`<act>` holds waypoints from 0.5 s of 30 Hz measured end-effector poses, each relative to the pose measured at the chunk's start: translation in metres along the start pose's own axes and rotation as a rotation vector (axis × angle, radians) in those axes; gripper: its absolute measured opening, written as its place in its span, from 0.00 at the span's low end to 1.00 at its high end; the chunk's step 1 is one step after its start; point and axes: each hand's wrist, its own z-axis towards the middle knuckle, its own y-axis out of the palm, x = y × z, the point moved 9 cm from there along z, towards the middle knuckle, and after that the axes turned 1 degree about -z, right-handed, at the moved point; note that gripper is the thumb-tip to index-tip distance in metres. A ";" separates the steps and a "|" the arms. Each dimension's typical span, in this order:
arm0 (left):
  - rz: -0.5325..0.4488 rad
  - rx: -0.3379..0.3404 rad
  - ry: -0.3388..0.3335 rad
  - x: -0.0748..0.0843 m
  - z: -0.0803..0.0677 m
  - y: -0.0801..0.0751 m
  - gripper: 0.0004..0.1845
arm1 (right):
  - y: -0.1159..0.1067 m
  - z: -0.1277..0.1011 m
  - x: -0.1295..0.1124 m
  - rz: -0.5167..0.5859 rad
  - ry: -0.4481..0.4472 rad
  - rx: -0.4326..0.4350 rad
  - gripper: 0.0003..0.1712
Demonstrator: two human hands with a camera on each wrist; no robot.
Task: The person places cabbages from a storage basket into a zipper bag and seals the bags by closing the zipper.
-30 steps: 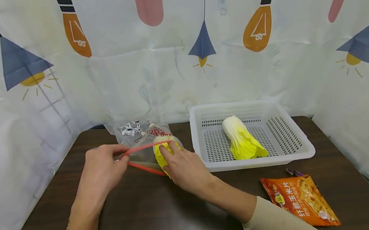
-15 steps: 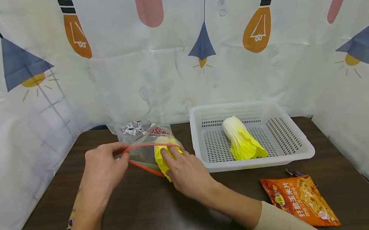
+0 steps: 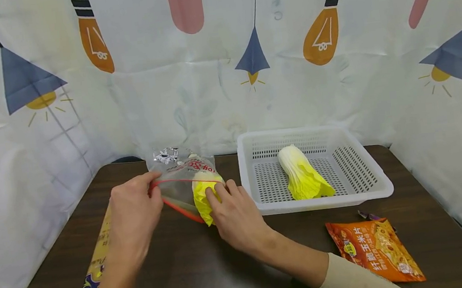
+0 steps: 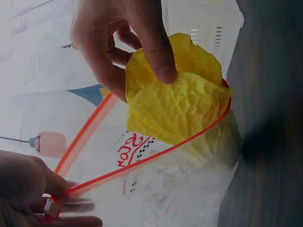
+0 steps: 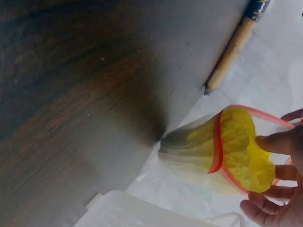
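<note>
Head view, as it reaches me at a distance. Item: bag (image 3: 176, 174), clear thin plastic, creased, red lettering on its wall, silvery glints at its far end; mouth edged with a red rim (image 3: 185, 213) and spread apart. The left wrist feed adds a small pale slider (image 4: 52, 207) at the rim's corner. Item: cabbage (image 3: 203, 202), yellow, its leaves veined and ruffled. Item: basket (image 3: 323, 203), white plastic, slotted walls, rectangular; in it lies a second cabbage (image 3: 304, 173), white at the stalk, yellow at the leaf. Item: packet (image 3: 376, 251), orange, glossy, flat, with white characters; just behind it, a small purple thing (image 3: 369, 215), partly hidden. Item: long pack (image 3: 98, 254), yellow and blue, partly behind the left forearm.

Surface: table (image 3: 190, 272), dark brown, wood-grained, softly reflective. Room: pale curtain (image 3: 156, 90) on the back and sides, wrinkled, printed with lamps and bulbs.

Hands: I log the left hand (image 3: 136, 212) pinching the rim at its corner, fingers closed on it. The right hand (image 3: 236, 214) has its fingers bent on the first cabbage, thumb and fingers either side of the leafy end. That cabbage sits between both hands, nearer the right, stalk inside the bag, leaves poking past the rim.
</note>
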 end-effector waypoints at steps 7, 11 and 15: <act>-0.006 -0.019 -0.031 -0.003 0.001 0.004 0.14 | 0.000 -0.002 0.003 0.063 -0.007 -0.020 0.31; -0.003 -0.034 -0.036 -0.005 0.001 0.006 0.14 | -0.001 -0.004 0.007 0.147 -0.014 -0.022 0.29; -0.018 -0.040 -0.045 -0.005 0.000 0.008 0.14 | -0.004 -0.007 0.010 0.204 -0.010 -0.016 0.28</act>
